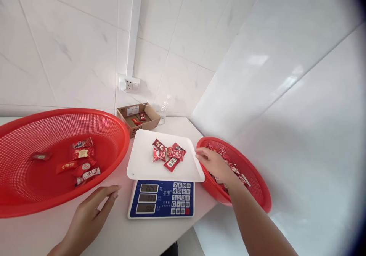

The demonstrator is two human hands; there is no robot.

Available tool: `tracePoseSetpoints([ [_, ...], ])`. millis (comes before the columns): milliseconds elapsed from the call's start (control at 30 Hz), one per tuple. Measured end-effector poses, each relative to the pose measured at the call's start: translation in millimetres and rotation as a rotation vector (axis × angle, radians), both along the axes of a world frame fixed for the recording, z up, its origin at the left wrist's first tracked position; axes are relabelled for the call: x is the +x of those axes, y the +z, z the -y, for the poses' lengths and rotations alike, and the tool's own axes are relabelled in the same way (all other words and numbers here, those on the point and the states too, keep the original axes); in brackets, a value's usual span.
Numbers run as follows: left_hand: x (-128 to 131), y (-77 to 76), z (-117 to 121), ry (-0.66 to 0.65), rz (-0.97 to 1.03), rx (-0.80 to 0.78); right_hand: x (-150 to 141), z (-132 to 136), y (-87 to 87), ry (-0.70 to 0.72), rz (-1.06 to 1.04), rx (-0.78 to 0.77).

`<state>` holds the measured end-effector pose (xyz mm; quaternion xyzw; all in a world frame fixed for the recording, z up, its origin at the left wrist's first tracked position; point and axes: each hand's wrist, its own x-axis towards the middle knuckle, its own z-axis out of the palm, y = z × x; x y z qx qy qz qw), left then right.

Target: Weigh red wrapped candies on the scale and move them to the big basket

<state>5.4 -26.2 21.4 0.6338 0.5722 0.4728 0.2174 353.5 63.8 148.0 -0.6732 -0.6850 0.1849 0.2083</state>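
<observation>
wrapped candies (177,152) on white scale tray (143,153), just left of right hand (214,163). right is nearer, fingers loosely open, no candy visible; left hand (90,212) half-open, empty.

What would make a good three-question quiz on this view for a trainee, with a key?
1. What colour is the front panel of the scale under the white tray?
A) green
B) blue
C) yellow

2. True or false: no wrapped packet shows in the left hand.

3. Fill in the blank: the right hand is nearer to the ______ (larger/smaller) of the two red baskets.

Key: 1 B; 2 true; 3 smaller.
</observation>
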Motion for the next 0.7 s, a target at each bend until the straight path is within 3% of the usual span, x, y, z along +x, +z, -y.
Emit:
tracePoseSetpoints([
  [100, 2.5, 3.2, 0.7, -0.012, -0.023, 0.030, 32.4, 19.7, -8.7, -0.110, 0.113, -0.021],
  [300, 4.3, 3.7, 1.6, -0.015, -0.052, 0.060, 82.7, 45.2, -50.2, -0.304, 0.191, -0.194],
  [433, 4.8, 3.5, 3.0, -0.017, -0.070, 0.015, 82.2, 52.8, -61.5, -0.469, 0.154, -0.139],
  [700, 5.9, 4.4, 3.5, -0.033, -0.081, -0.005, 75.9, 58.8, -62.5, -0.485, 0.155, 0.079],
])
